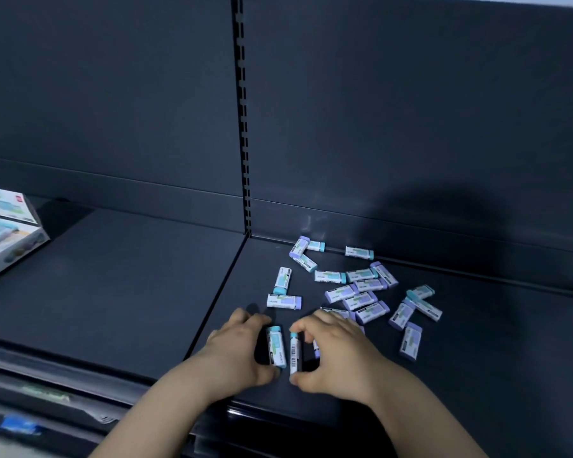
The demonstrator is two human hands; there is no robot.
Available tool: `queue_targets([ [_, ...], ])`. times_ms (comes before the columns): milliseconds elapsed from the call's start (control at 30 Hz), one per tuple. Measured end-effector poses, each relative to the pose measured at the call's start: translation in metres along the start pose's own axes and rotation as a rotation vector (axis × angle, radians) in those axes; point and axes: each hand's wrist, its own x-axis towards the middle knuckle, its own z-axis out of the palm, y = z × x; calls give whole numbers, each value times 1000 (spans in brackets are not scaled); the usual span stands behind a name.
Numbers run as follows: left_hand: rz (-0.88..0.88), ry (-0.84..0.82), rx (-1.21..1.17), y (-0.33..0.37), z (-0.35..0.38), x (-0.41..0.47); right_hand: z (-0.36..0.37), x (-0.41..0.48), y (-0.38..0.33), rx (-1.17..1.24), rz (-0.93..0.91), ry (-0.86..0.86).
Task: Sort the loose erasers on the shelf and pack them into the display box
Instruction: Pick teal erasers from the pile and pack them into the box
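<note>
Teal eraser (276, 347): left hand (235, 350) is gripping it on the shelf (113, 292).
Right hand (339, 357): is pinching a second eraser (295, 357).
Box (10, 233): is sitting far left.
Risk: pinched erasers may be slipping during that long carry.

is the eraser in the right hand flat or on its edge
On its edge: the eraser shows its narrow barcode side up, pinched end to end by the right hand's fingers.
</note>
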Motion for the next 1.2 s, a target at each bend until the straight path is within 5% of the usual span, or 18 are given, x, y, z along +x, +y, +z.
queue_targets([
  [533, 145, 189, 97, -37, -39, -18, -8, 24, -42, -101, 116, 35],
  [1200, 179, 343, 187, -296, -214, -74, 69, 177, -288, 128, 90, 132],
])
